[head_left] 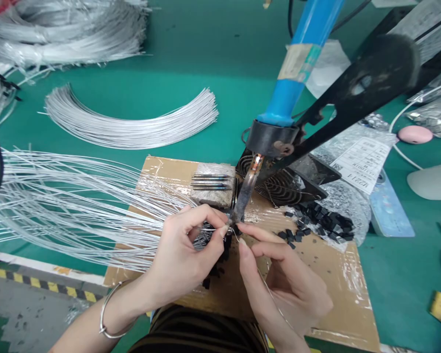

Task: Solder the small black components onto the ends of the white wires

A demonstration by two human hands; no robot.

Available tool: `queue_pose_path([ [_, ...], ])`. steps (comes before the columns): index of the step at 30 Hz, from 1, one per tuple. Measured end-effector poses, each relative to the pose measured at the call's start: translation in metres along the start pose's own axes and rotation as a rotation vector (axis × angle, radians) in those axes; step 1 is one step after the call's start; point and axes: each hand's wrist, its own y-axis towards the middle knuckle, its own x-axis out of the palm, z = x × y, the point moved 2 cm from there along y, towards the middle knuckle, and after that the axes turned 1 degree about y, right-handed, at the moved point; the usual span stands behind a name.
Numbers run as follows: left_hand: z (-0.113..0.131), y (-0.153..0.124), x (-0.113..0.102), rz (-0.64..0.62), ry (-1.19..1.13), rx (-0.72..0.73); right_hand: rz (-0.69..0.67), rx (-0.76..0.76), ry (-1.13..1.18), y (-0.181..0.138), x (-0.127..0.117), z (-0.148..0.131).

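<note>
Grey floor (18,314), marked with yellow-and-black tape (33,282), was visible past the near edge of the bench (191,63), on the left. The bench top was green, and a brown cardboard sheet (334,294) lay along its near edge.

Above this sheet, the fingers of the right hand (286,274) were clamped on a thin metal wire (279,310), which ran back along the hand; its front end pointed toward the left fingertips. Thumb and forefinger of the left hand (189,247) were pinched together on one of the white wires (84,206), which fanned out toward the left edge of the bench. The bit of a blue-handled soldering iron (281,105) pointed down just beside both sets of fingertips; contact could not be determined.

Black pieces (323,220) lay near the sheet's right edge. A pale block (213,196) carrying dark rods (210,182) stood near its far edge. Beyond the sheet, a curved wire bundle (132,132) lay on the bench, with a larger coil (69,37) toward the far left corner.
</note>
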Motion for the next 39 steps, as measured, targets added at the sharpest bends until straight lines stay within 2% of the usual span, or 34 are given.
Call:
queue_pose_path([
  [23, -0.0024, -0.0002, 0.0007, 0.009, 0.008, 0.037, 0.006, 0.011, 0.051, -0.0019, 0.0019, 0.0037],
  [39, -0.0038, -0.0001, 0.0003, -0.012, 0.013, 0.004, -0.025, 0.022, 0.015, -0.0024, -0.0011, 0.0019],
])
